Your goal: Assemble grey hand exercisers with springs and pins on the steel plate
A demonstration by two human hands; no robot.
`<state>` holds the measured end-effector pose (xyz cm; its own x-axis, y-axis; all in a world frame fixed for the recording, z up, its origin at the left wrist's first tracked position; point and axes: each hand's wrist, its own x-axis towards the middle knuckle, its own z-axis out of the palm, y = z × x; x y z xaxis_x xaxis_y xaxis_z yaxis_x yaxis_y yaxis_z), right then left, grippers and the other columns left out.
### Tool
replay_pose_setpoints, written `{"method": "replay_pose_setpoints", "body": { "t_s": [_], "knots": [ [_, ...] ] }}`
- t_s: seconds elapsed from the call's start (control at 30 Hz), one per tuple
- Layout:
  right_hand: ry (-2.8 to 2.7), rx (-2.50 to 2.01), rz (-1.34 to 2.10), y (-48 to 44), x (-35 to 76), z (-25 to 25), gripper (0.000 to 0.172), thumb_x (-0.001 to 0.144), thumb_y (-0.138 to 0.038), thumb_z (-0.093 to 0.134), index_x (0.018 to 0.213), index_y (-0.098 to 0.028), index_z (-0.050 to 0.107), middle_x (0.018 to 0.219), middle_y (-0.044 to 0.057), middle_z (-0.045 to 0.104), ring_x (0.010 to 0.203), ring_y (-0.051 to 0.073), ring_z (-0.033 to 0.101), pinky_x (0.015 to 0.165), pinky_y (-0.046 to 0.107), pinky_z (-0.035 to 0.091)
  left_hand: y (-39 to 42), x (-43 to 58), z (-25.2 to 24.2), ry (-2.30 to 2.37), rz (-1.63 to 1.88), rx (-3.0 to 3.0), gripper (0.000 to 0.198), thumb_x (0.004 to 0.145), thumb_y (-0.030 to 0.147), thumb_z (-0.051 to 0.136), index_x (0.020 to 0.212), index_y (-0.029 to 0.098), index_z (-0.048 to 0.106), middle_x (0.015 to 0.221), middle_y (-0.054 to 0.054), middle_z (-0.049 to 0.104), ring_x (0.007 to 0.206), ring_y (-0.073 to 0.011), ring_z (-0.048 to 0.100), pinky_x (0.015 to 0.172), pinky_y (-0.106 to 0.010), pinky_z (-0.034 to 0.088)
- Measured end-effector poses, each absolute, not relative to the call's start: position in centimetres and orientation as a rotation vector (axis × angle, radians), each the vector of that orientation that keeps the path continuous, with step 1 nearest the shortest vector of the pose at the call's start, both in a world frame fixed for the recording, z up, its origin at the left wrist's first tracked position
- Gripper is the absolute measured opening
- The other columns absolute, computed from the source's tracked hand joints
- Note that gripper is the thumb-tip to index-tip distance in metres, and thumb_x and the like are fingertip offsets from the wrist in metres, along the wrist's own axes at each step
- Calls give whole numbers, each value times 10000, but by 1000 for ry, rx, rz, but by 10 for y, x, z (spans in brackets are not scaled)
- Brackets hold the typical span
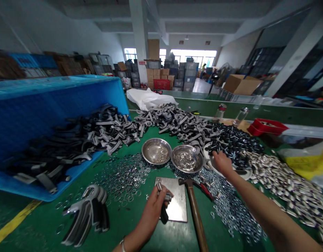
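Observation:
My left hand (154, 204) is closed around a black-and-grey handle (164, 214) with a coil spring (159, 186) at its top, held over a flat metal plate (177, 199). My right hand (222, 163) reaches forward to a white dish (207, 150) beside the heap of black-headed screws (233, 141). Its fingertips are pressed together at the black pieces; what they pinch is too small to make out. A claw hammer (194, 213) lies to the right of the plate. Two steel bowls, one with small rings (150, 149) and one with small metal pins (200, 164), stand behind it.
A blue crate (98, 162) with grey-black handles stands at left. Finished-looking handles (89, 213) lie stacked in front. Loose rings (124, 175), nuts (229, 206), metal sleeves (290, 185) and a heap of grey handles (174, 117) spread over the green table. A red tray (268, 126) and glass bottles (240, 117) stand far right.

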<state>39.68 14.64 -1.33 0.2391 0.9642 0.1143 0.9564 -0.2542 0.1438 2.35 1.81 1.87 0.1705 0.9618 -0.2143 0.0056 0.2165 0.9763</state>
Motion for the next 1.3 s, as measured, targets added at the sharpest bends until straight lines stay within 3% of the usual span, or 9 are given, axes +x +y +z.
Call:
{"method": "replay_pose_setpoints", "body": {
  "t_s": [0.27,0.4,0.43,0.53,0.63,0.77,0.97,1.13,1.3],
  "knots": [
    [2029,2591,162,146,385,27,211,965,-235,564,1116,-100,620,1058,132,692,912,243,693,788,423,572,7,11,23,1150,1020,1090,417,916,584,523,930,172,580,885,-57,642,766,-166,573,715,-277,466],
    [2290,2716,-64,101,333,38,334,977,-329,499,1237,-120,500,1132,197,680,939,276,713,784,413,579,2,-8,26,1163,1098,1070,395,953,547,481,959,163,573,922,-64,642,801,-166,582,748,-277,474],
    [2410,2734,-216,81,311,38,344,981,-387,491,1249,-172,473,1101,149,696,923,243,721,771,369,590,2,-8,26,1155,1103,1073,393,958,542,474,963,162,573,931,-67,642,808,-167,584,751,-277,477],
    [2687,2723,-1624,11,233,41,310,907,-425,634,1135,-254,511,1035,87,716,875,232,738,789,379,604,0,-2,25,1141,1112,1081,395,963,543,470,981,166,586,954,-72,647,837,-172,590,768,-278,482],
    [2676,2599,-2185,-32,172,38,276,878,-391,687,1064,-272,522,1100,69,691,931,211,727,826,360,600,-3,4,25,1144,1126,1083,412,949,571,484,988,179,604,938,-67,654,850,-180,598,795,-284,483],
    [2674,2459,-2219,-37,157,30,238,906,-380,654,1067,-275,515,1060,49,689,939,196,715,823,344,595,-10,-1,30,1104,1138,1129,392,971,544,458,965,177,598,909,-56,636,829,-170,583,799,-281,470],
    [2886,2341,-1399,-41,165,26,217,902,-387,634,1057,-254,562,1012,69,694,937,248,680,835,394,543,-20,-8,35,1134,1116,1207,379,974,537,439,928,183,567,844,-29,576,771,-159,537,749,-275,450],
    [2721,2412,-1562,-52,160,26,205,911,-437,617,974,-254,548,804,17,651,709,206,640,638,317,513,-23,-8,37,1124,1044,1303,328,982,499,433,942,192,542,862,-28,566,790,-162,525,744,-275,444],
    [2971,2188,-1618,-57,159,27,149,906,-372,634,976,-251,582,929,58,666,870,221,633,802,355,508,-26,-10,43,1180,998,1519,230,992,400,430,954,194,525,903,-34,583,832,-171,523,793,-296,425]
  ]
}}
